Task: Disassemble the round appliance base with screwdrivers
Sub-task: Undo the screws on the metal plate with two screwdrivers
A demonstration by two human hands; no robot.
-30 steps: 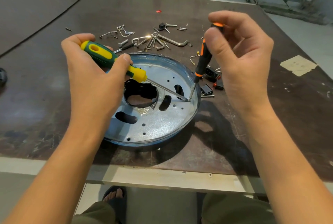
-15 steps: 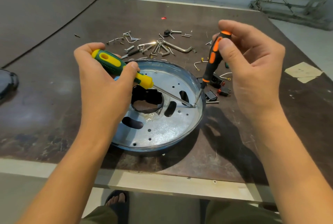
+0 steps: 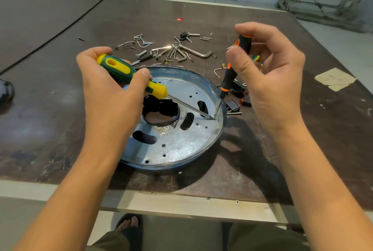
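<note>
Your base (image 3: 177,143) sits on the table (image 3: 60,129), near edge, stripped to a bare plate. Loose screws (image 3: 141,54) lie beyond it, so most looks done. Your left hand (image 3: 109,97) curls round the green driver (image 3: 129,73); your right hand (image 3: 270,81) pinches the orange driver (image 3: 230,77). Both tips meet by the right rim, but glare hides any fastener there.

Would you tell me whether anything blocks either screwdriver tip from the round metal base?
Nothing visible does: the green-and-yellow screwdriver and the black-and-orange screwdriver both have their tips on the round silver metal base near its right rim.
</note>
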